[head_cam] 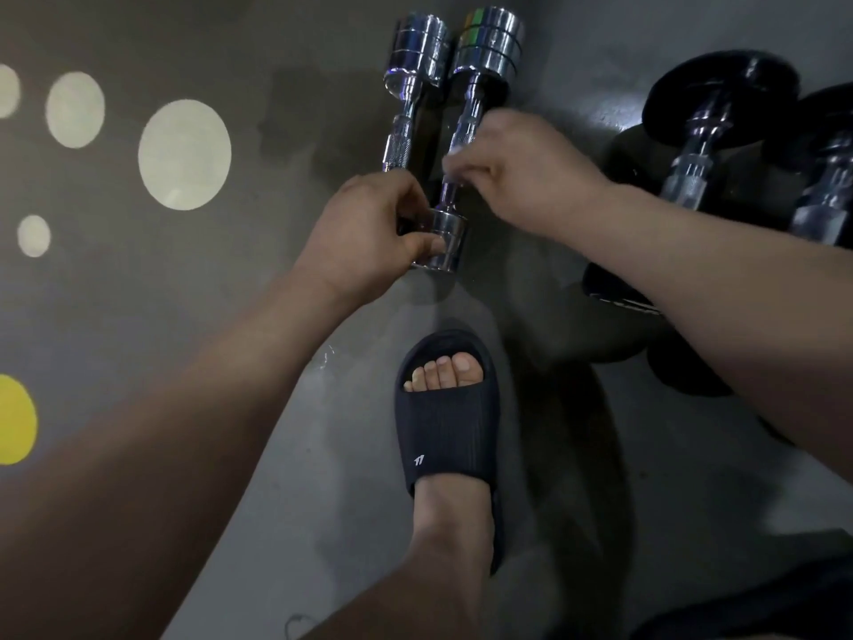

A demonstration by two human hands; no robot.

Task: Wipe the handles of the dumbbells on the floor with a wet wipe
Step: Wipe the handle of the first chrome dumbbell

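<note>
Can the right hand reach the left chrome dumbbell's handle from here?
Probably yes: that handle lies bare beside the dumbbell the right hand grips, with nothing across it.

Two chrome dumbbells lie side by side on grey floor (231,279). Left grip (369,233) clamps the near end weight of the right chrome dumbbell (489,43); right grip (521,173) curls round its handle, motion-blurred. Left chrome dumbbell (417,48) just beside, near end hidden behind left grip. Black dumbbells (720,94) at right. Foot in dark slide sandal (445,422) below. Pale circles (184,154) and a yellow circle (14,420) on floor at left.
</note>
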